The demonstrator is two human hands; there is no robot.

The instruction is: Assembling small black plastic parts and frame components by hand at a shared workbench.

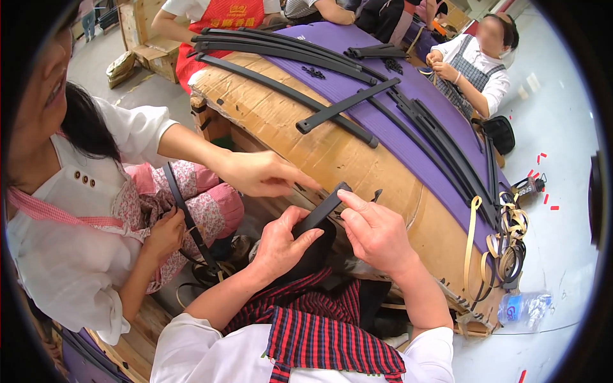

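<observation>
In front of me a flat black strip slants up, its far end above the cardboard-topped table's near edge. My left hand is closed round its lower part. My right hand is closed, with thumb and index finger pressed at the strip's upper end. A small dark piece shows just beyond my right knuckles; what it belongs to is hidden. Close by, a co-worker's hand reaches over from the left, fingers pointing toward the strip's end. That person's other hand holds another long black strip.
Long black strips lie in bundles on a purple mat over the cardboard. One short strip lies crosswise. Cream and black bands hang at the right corner, near a plastic bottle on the floor. Other people sit around the table.
</observation>
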